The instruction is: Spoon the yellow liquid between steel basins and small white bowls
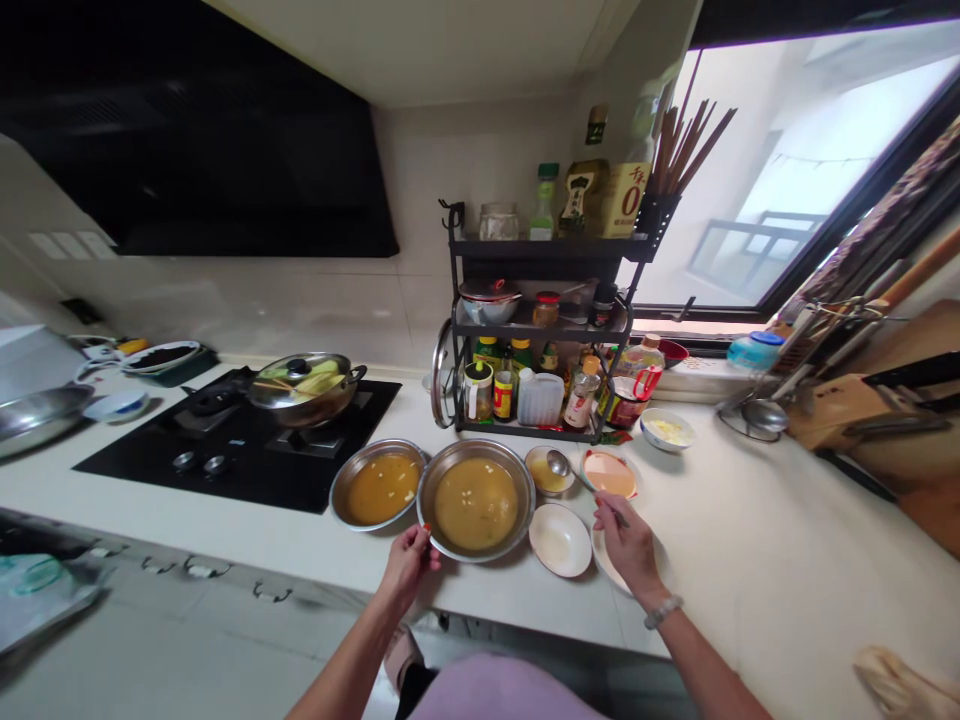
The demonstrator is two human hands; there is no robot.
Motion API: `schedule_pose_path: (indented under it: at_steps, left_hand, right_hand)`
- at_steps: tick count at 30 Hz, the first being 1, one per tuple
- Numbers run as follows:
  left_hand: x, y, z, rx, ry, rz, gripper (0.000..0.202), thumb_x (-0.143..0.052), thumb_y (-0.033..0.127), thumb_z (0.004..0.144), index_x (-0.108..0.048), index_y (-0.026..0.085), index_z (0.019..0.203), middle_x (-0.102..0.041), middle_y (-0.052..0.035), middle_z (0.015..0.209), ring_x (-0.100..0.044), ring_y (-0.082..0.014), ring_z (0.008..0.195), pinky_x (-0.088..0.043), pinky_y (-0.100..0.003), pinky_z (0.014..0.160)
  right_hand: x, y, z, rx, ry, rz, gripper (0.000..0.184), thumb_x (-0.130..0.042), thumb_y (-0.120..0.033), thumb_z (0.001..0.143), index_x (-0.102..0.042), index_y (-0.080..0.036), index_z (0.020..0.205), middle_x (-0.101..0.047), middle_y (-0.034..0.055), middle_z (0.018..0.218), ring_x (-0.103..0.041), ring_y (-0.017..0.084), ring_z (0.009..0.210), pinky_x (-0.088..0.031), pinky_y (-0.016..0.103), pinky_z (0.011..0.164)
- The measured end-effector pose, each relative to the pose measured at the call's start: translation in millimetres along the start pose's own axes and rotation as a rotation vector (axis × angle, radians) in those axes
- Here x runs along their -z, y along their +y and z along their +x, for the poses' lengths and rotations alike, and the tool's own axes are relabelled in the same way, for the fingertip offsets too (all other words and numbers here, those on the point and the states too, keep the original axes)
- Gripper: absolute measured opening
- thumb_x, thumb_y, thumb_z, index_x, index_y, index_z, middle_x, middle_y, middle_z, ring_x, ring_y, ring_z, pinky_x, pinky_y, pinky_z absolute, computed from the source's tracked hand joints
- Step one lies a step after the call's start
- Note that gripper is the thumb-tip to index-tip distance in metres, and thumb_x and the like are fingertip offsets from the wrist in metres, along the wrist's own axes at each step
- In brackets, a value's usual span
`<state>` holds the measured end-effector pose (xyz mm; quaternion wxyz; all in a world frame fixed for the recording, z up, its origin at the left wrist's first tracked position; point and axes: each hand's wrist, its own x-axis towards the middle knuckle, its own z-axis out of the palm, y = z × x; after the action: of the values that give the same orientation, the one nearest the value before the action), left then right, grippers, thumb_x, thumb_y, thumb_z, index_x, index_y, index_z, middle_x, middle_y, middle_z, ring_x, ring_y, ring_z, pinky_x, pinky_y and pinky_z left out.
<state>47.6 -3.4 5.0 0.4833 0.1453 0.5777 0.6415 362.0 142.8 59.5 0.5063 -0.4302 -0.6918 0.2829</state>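
Observation:
My left hand [411,562] has its fingers closed at the near left rim of a round metal bowl [441,532] of cloudy yellowish-brown liquid with pale bits floating in it. In my closed right hand [630,550] is a metal spoon [585,482], its head over a small bowl [541,486] with yellowish contents. A second metal bowl [337,505] of orange-brown liquid stands to the left. Near my right hand are a white bowl [559,540] with a little residue, a dish of pinkish contents [610,474], and a white dish [606,562] partly hidden under the hand.
On the black gas hob [255,470] sits a lidded pan [304,395]. A black rack [540,330] with bottles and jars stands behind the bowls. To the right are a bowl of pale pieces [667,430], a ladle [765,415] and a knife block [847,410].

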Motion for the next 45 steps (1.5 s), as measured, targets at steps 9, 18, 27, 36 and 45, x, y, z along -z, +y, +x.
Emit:
schedule_pose_path:
  at_steps: [9,18,27,36,45]
  left_hand:
    - [2.3,-1,0,0.013,-0.007,-0.021,0.049,-0.079,0.055,0.052,-0.049,0.018,0.062,-0.055,0.004,0.044,-0.047,-0.0069,0.036,-0.036,-0.018,0.04]
    - [3.6,-4,3,0.016,-0.011,-0.036,0.048,-0.079,0.054,0.052,-0.05,0.017,0.064,-0.054,0.0052,0.043,-0.047,-0.0067,0.036,-0.037,-0.018,0.04]
    - [4.6,-6,4,0.011,-0.013,-0.046,0.048,-0.079,0.054,0.053,-0.051,0.017,0.065,-0.054,0.0055,0.045,-0.048,-0.0071,0.037,-0.036,-0.018,0.04]
    - [3.6,-5,3,0.01,-0.018,-0.041,0.047,-0.078,0.054,0.054,-0.05,0.017,0.064,-0.055,0.005,0.044,-0.047,-0.0071,0.036,-0.035,-0.018,0.04]
    - [1.4,-2,1,0.017,0.003,-0.033,0.05,-0.079,0.056,0.05,-0.05,0.017,0.063,-0.055,0.0047,0.043,-0.046,-0.0064,0.036,-0.038,-0.018,0.04]
  right_hand:
    - [-8,1,1,-0.373,0.245,0.257,0.041,-0.063,-0.058,0.073,-0.057,-0.018,0.084,-0.062,0.0002,0.052,-0.058,0.019,0.043,-0.049,0.03,0.046]
    - [2,-5,8,-0.426,0.336,0.336,0.046,-0.07,-0.057,0.066,-0.057,-0.016,0.083,-0.063,-0.0004,0.053,-0.057,0.015,0.04,-0.048,0.027,0.042]
    - [8,-8,11,-0.409,0.353,0.351,0.044,-0.071,-0.055,0.068,-0.059,-0.015,0.084,-0.063,-0.0003,0.054,-0.056,0.015,0.04,-0.05,0.028,0.042]
    - [8,-32,15,-0.365,0.289,0.383,0.04,-0.069,-0.051,0.073,-0.059,-0.015,0.086,-0.064,0.0003,0.056,-0.056,0.014,0.041,-0.049,0.027,0.041]
    - [-15,-43,-7,-0.071,-0.043,0.236,0.026,-0.055,-0.041,0.087,-0.062,-0.017,0.094,-0.062,0.0008,0.062,-0.057,0.013,0.044,-0.052,0.025,0.044]
